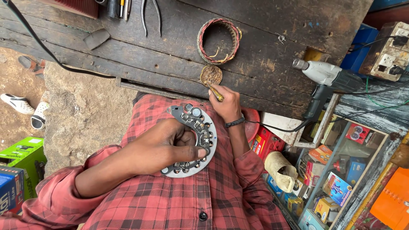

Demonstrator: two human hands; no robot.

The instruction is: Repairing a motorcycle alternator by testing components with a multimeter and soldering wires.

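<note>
Closest to the lens, a red plaid shirt (221,191) fills the lower frame. Beyond it, a dark plank workbench (264,51) spans the top. On the bench's right edge rests a grey power drill (326,76), with a switch box (390,53) further right. A round copper-wound stator ring (218,41) lies near the bench's middle, and pliers (151,17) sit at the top edge.

Against the shirt, the left hand (164,147) is closed around a curved grey rectifier plate (198,140) studded with diodes, thumb pressed across its right rim. The right hand (226,104) is wrapped around a yellowish-handled tool (216,93), its tip reaching into a small round tin (211,75) on the near bench edge, just below the stator ring. A dark band (235,122) circles that wrist. Boxes crowd a shelf (336,179) to the lower right.
</note>
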